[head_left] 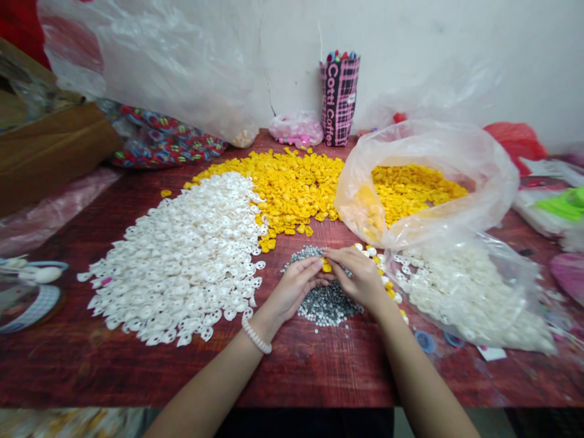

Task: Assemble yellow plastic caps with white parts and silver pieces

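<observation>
A small yellow piece (326, 265) is held between the fingertips of the left hand (298, 285) and the right hand (358, 277), which are brought together above the middle of the bench (191, 374), towards its front edge. The thumb and fingers of each hand are closed on the piece, with no wide gap between them. A coiled band (255, 334) is worn on the left wrist.

Beneath the hands, a pile of small grey beads (331, 304) is spread on the bench. Just beside it, on the right, a line of white and yellow pieces (391, 292) is laid out, partly hidden by the right hand.

The left half of the bench is covered by a large heap of white pieces (182, 261), by which a heap of yellow pieces (292, 188) is touched towards the back edge. More yellow pieces are seen in the mouth of an open plastic bag (493, 176) at the back right. In front of it, towards the right edge, white pieces are held in a clear bag (483, 292). A tall plaid bag (340, 100) is stood upright at the back edge, beside a small bag of pink things (296, 129).
</observation>
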Tool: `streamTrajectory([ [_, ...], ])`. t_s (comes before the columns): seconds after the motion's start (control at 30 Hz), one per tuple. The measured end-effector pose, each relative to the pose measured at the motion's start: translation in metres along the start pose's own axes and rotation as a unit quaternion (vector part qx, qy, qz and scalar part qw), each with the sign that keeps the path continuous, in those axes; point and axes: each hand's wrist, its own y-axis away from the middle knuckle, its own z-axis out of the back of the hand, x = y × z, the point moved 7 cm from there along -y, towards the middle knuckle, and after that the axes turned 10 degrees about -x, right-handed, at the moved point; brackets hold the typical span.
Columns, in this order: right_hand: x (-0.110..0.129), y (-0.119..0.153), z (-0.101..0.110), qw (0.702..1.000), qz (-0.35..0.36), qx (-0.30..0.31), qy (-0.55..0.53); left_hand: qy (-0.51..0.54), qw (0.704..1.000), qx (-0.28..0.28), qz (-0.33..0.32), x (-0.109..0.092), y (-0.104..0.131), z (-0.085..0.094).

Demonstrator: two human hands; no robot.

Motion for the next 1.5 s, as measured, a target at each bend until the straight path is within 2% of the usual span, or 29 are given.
streamTrajectory([
  [0.07, -0.002, -0.001, 0.008, 0.999, -0.045, -0.013, -0.022, 0.043, 0.999, -0.007, 0.021, 0.005, 0.001, 0.005],
  [0.13, -0.014, -0.003, 0.027, 0.993, -0.104, -0.054, -0.021, 0.076, 0.996, -0.014, 0.040, 0.009, 0.001, 0.009],
  [0.27, -0.069, -0.019, 0.092, 0.967, -0.173, -0.177, 0.065, 0.114, 0.992, -0.010, 0.059, 0.011, 0.003, 0.013],
  [0.33, -0.105, -0.033, 0.114, 0.950, -0.196, -0.156, 0.188, 0.125, 0.990, -0.012, 0.063, 0.011, 0.005, 0.013],
  [0.37, -0.124, -0.039, 0.118, 0.934, -0.213, -0.098, 0.270, 0.128, 0.989, -0.014, 0.066, 0.011, 0.006, 0.013],
  [0.4, -0.143, -0.044, 0.116, 0.912, -0.228, -0.016, 0.340, 0.128, 0.989, -0.016, 0.068, 0.010, 0.007, 0.013],
  [0.47, -0.167, -0.052, 0.111, 0.892, -0.237, 0.064, 0.380, 0.119, 0.990, -0.019, 0.070, 0.009, 0.009, 0.012],
  [0.57, -0.180, -0.055, 0.095, 0.880, -0.231, 0.124, 0.396, 0.102, 0.993, -0.022, 0.059, 0.005, 0.010, 0.012],
  [0.73, -0.180, -0.053, 0.079, 0.862, -0.231, 0.139, 0.430, 0.103, 0.994, -0.012, 0.047, 0.003, 0.011, 0.013],
  [0.87, -0.180, -0.058, 0.092, 0.860, -0.244, 0.113, 0.434, 0.112, 0.992, -0.008, 0.049, 0.002, 0.012, 0.012],
  [0.93, -0.172, -0.061, 0.104, 0.861, -0.248, 0.091, 0.434, 0.122, 0.991, -0.018, 0.047, 0.001, 0.012, 0.012],
  [1.0, -0.153, -0.060, 0.114, 0.878, -0.247, 0.062, 0.404, 0.132, 0.990, -0.036, 0.036, -0.002, 0.011, 0.015],
  [1.03, -0.139, -0.058, 0.116, 0.895, -0.242, 0.051, 0.372, 0.139, 0.989, -0.047, 0.027, -0.003, 0.011, 0.017],
  [1.1, -0.100, -0.052, 0.109, 0.948, -0.217, 0.035, 0.232, 0.159, 0.985, -0.071, 0.004, -0.008, 0.009, 0.022],
  [1.17, -0.054, -0.041, 0.086, 0.974, -0.171, 0.091, 0.117, 0.183, 0.979, -0.092, -0.016, -0.012, 0.008, 0.027],
  [1.23, -0.010, -0.025, 0.050, 0.974, -0.116, 0.188, 0.049, 0.199, 0.974, -0.105, -0.027, -0.015, 0.006, 0.030],
  [1.33, 0.038, -0.006, 0.000, 0.962, -0.018, 0.265, 0.064, 0.212, 0.970, -0.115, -0.027, -0.015, 0.006, 0.031],
  [1.43, 0.060, 0.007, -0.042, 0.956, 0.051, 0.274, 0.095, 0.216, 0.969, -0.124, -0.013, -0.010, 0.006, 0.030],
  [1.5, 0.066, 0.012, -0.058, 0.971, 0.048, 0.223, 0.069, 0.220, 0.966, -0.138, -0.009, -0.008, 0.006, 0.030],
])
